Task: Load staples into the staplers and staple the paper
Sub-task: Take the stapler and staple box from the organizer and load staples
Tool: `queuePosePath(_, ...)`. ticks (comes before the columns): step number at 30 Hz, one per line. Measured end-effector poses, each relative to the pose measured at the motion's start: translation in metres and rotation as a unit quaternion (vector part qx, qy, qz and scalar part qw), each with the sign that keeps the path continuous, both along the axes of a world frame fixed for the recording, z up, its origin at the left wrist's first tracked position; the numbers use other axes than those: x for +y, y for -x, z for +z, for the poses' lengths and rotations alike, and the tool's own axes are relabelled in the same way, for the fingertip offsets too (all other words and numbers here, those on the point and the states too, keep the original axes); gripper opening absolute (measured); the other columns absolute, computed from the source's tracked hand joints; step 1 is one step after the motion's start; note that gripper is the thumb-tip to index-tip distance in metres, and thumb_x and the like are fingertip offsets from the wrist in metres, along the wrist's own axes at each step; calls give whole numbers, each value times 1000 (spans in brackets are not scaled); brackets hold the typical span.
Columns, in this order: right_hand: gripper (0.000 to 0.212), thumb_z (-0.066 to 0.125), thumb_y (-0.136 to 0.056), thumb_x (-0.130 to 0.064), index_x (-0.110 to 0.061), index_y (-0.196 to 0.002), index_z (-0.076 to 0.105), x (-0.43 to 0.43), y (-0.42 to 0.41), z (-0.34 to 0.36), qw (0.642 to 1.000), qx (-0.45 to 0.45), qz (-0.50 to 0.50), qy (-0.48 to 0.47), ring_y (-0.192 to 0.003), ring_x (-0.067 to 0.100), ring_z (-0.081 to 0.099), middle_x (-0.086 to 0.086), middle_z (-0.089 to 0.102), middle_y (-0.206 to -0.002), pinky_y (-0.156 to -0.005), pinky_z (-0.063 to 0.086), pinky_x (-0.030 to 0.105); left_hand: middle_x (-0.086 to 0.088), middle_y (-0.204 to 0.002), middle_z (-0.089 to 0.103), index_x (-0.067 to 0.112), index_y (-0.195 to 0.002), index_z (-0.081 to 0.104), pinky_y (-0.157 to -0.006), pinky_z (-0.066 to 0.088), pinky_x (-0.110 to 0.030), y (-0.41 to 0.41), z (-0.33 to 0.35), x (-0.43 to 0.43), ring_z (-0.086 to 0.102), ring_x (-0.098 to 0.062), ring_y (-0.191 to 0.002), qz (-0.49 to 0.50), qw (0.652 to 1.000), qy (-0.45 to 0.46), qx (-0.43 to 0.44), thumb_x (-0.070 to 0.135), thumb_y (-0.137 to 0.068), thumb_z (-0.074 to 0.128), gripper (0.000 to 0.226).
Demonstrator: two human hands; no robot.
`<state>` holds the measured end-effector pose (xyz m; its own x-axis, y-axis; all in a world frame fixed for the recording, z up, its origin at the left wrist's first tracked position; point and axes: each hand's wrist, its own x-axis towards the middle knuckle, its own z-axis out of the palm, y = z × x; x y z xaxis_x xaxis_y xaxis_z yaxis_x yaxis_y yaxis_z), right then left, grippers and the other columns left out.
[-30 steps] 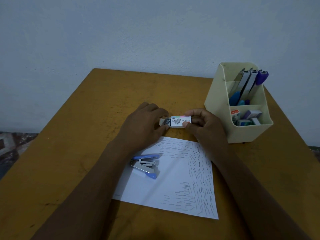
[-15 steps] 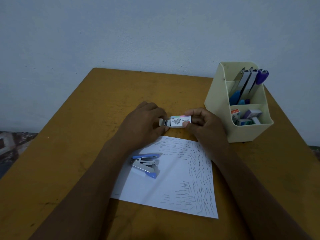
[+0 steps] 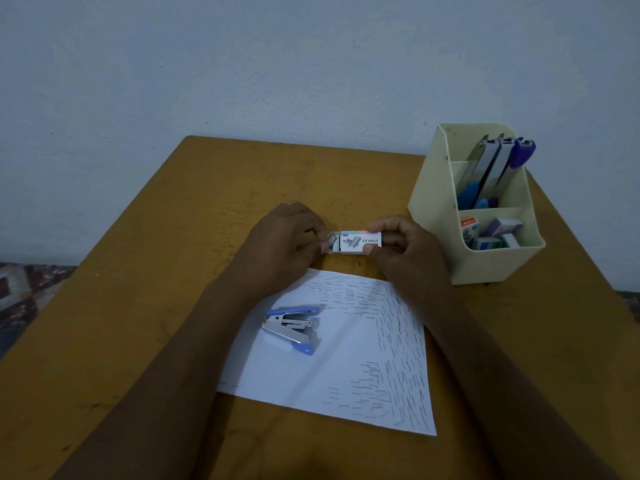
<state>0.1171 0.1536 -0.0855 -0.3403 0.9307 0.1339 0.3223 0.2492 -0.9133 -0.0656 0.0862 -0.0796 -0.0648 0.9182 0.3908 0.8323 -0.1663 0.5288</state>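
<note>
Nearest me, I see both forearms reaching out over the desk, crossing a white sheet of paper that lies flat and is covered along its right side and far edge with rows of staples. On the left part of that paper rests a small blue stapler, swung open so its metal staple channel shows; neither hand touches it.

Beyond the paper's far edge, I have both hands meeting over the bare desk. My right hand is curled around the right end of a small white staple box, thumb under and fingers over, gripping it so the printed face with the word STAPLES looks up at me. My left hand is closed to a pinch at the box's left end, where the inner tray sticks out a little; thumb and forefinger press on a grey strip of staples showing there. I cannot tell if the strip is free of the tray.

Farther right, near the desk's back edge, stands a cream organizer. Its rear compartment holds upright staplers with silver, blue and purple parts; the lower front one holds several small boxes.
</note>
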Motion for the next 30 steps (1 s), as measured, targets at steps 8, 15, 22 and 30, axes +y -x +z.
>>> queuePosePath(8,17,63,-86,-13,-19,-102,61,-3,3,-2,967,-156,-23,-201,-90,2,46,-4,58,-103,-69,34,4,3,-80,69,12,-80,66,-67,51,-18,-5,6,-4,64,-5,-74,48,983,7,-176,8,-81,71,6)
queuePosePath(15,23,64,-84,-24,-16,-105,62,-3,3,-1,932,-203,0,-299,-94,11,48,1,62,-103,-80,32,18,-3,-79,70,7,-92,71,-68,53,-19,-12,12,-5,64,-7,-74,14,947,18,-319,1,-82,70,12)
queuePosePath(22,25,68,-79,-33,-17,-98,65,-7,6,-5,935,-150,49,-317,-84,3,43,-2,65,-92,-73,28,8,-17,-77,71,4,-84,69,-64,59,-28,-18,16,-7,68,-20,-66,-6,919,35,-393,0,-77,74,9)
queuePosePath(30,19,69,-77,-28,-14,-90,68,-13,7,-1,935,-121,50,-330,-75,8,52,-1,68,-84,-67,38,19,-21,-76,71,-5,-87,66,-61,58,-25,-21,16,-7,70,-17,-61,-8,911,46,-410,-4,-77,73,12)
